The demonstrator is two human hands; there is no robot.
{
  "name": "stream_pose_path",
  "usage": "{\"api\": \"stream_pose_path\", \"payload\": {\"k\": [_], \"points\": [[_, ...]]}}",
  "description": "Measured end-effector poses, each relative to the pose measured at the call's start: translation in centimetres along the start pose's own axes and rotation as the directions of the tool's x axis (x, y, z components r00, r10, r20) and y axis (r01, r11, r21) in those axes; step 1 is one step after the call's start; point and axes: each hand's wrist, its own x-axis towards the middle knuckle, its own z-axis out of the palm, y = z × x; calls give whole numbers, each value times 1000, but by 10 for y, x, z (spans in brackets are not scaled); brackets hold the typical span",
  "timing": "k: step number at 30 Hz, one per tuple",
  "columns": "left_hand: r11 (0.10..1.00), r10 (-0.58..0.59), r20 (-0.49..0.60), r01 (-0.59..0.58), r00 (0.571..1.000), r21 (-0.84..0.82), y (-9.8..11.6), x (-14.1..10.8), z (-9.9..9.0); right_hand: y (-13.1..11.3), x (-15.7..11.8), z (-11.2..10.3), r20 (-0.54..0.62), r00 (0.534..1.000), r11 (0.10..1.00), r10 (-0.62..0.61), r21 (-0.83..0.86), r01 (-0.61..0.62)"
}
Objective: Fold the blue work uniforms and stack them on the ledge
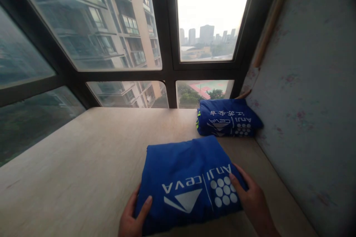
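Observation:
A folded blue garment [178, 159] with white printed lettering and logos is held between my two hands, low in the view and over the sill. My left hand [134, 213] grips its left edge, thumb on top and fingers at the side. At the right edge my right hand [251, 196] does the same, its thumb lying near the white dots. The fingertips under the cloth are hidden. Beyond it, a second folded blue garment [226, 118] with similar white print and yellow-green edging lies in the far right corner.
A broad pale sill [83, 163] stretches to dark window frames [167, 44]. On the right rises a flower-patterned wall [300, 118], with a wooden stick [267, 40] leaning along it by the window. Buildings show outside the glass.

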Motion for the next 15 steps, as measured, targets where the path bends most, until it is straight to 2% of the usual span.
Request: {"api": "stream_pose_path", "payload": {"k": [3,5,8,10,12,14,15], "points": [[987,64,49,-56,997,-152,59,13,37,-30,29,-40,-129,990,998,-57,-33,53],[955,171,91,-142,981,-262,101,32,70,-50,60,-67,-237,963,991,-128,-67,115],[858,387,109,-314,916,-407,163,75,133,-74,128,-103,-388,887,968,-251,-127,218],[807,467,136,-359,873,-470,197,108,178,-84,179,-119,-438,842,948,-316,-168,268],[809,505,178,-391,844,-439,222,137,220,-88,227,-128,-435,845,943,-312,-251,219],[832,505,233,-398,831,-386,235,158,254,-87,264,-127,-374,894,912,-247,-402,83],[844,498,256,-394,829,-363,236,165,268,-84,277,-124,-330,920,868,-210,-496,20]]}}
